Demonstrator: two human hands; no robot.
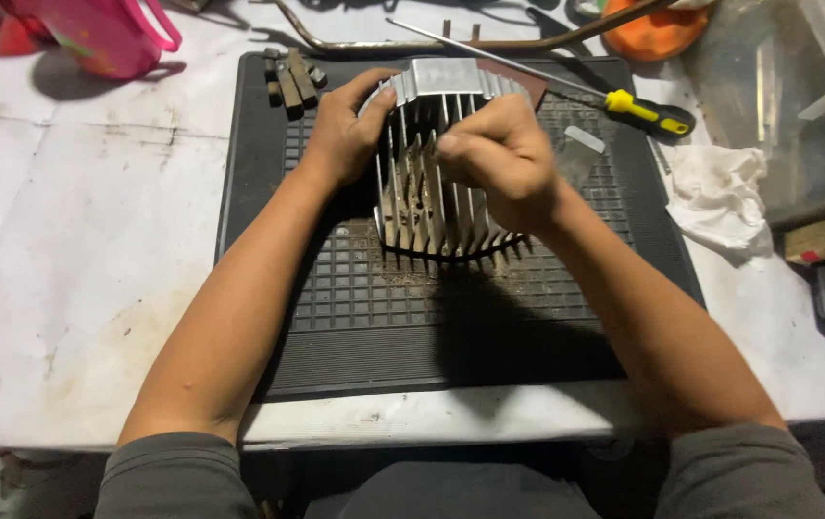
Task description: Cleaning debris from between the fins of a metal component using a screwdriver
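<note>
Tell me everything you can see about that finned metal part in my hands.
The grey finned metal casting stands on edge on the black gridded rubber mat. Its long parallel fins are dirty, with brownish grime between them and crumbs below. The left hand grips its side; the right hand, fisted, works at the fins.

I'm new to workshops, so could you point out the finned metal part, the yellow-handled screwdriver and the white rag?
finned metal part (429, 207): head view, on its dirty fins.
yellow-handled screwdriver (636, 109): head view, on the yellow handle.
white rag (720, 192): head view, on its crumpled middle.

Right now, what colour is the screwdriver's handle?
Yellow and black, on the screwdriver, clearest in the head view.
</note>
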